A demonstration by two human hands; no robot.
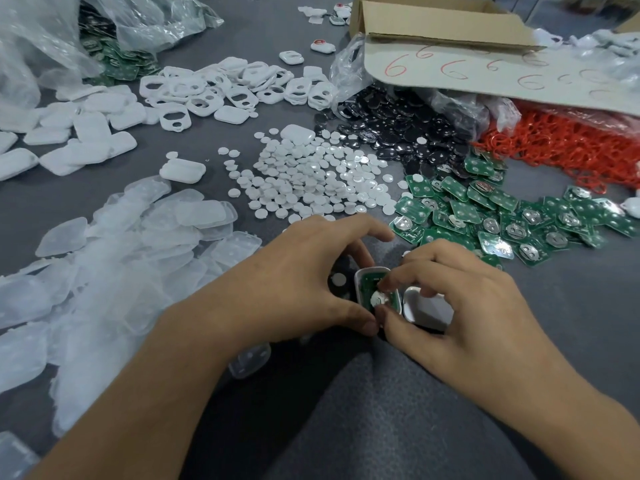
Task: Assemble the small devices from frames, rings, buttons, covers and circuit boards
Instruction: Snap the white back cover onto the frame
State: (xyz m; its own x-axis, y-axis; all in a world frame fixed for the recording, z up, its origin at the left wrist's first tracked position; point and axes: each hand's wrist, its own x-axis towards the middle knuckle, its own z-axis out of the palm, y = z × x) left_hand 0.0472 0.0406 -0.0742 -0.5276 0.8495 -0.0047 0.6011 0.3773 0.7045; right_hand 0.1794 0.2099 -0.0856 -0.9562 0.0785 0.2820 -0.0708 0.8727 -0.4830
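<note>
1 device is part-built, and the heaps of loose parts suggest most of the job is left. Well left of the frame (370, 270) lies a spread of clear covers (114, 271), and beyond it to the left are white holed frames (221, 88). The left hand (294, 282) grips the frame, fingers curled over its far end and thumb at its near end. The frame sits low over the table (571, 306), open face up, its long axis running roughly away from the person. A circuit board (367, 282) already lies inside it, green side up. The right hand (467, 306) pinches that board between thumb and forefinger, seemingly seating it. Touching the frame's right side lies 1 shiny shell (427, 308), probably the closing piece, not yet fitted. Beyond the frame are white buttons (311, 181); to its right, loose boards (502, 220) and, further back, red rings (571, 147).
</note>
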